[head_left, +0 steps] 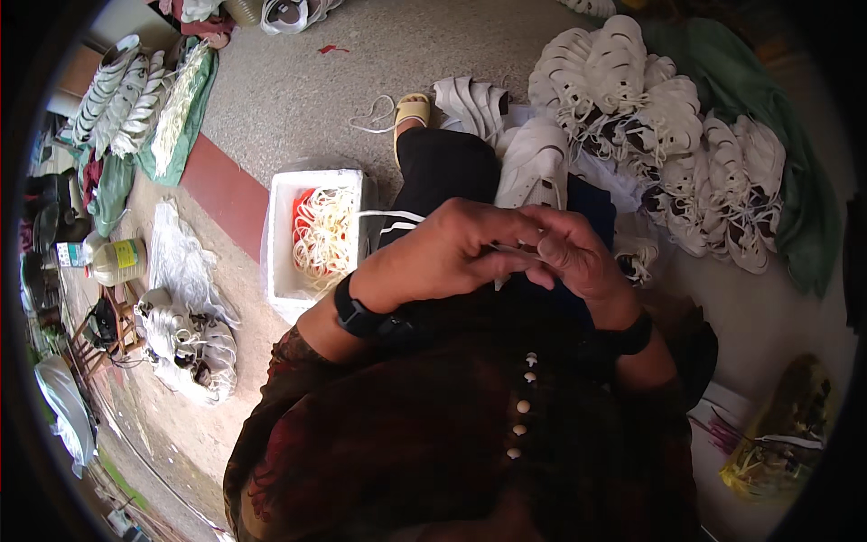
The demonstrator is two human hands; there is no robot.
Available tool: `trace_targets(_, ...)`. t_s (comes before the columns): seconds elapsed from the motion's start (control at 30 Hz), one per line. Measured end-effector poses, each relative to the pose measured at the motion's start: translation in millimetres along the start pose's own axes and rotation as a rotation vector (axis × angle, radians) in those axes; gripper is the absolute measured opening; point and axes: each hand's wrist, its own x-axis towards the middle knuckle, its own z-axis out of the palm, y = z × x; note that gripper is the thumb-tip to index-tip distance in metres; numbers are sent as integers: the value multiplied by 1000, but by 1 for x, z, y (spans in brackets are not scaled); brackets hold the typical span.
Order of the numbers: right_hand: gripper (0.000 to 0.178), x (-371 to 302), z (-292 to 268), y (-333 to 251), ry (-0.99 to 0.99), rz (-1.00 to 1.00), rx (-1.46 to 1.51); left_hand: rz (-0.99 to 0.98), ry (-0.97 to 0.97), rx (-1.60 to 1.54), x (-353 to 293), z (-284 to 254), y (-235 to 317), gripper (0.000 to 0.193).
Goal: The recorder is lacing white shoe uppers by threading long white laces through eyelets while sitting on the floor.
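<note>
My left hand [465, 244] and my right hand [576, 251] meet in front of my chest, fingers bent and pinched together. Between their fingertips is a thin pale strip, the end of a white shoelace [388, 214]. From the left hand's side, that lace trails left toward a white foam box [278, 237] full of tangled cream laces [325, 233]. Just beyond my hands a white shoe upper [535, 163] lies over my lap, its near end hidden behind the fingers. Dark bands circle both wrists.
White shoe uppers [623, 81] are heaped at the right beside green cloth [804, 208]. Stacked curved white pieces [471, 104] lie beyond my knee. More uppers [190, 352], a plastic jug [117, 260] and a clear plastic bag [185, 253] stand at the left.
</note>
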Motion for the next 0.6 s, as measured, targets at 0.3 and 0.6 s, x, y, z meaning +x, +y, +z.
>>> trace_targets(0.3, 15, -84, -65, -9, 194, -75, -206, -448, 730, 411, -109, -100, -71, 6)
trace_targets(0.6, 16, -99, -88, 6, 301, -138, -40, -1008, 1249, 1067, -254, -183, -130, 21)
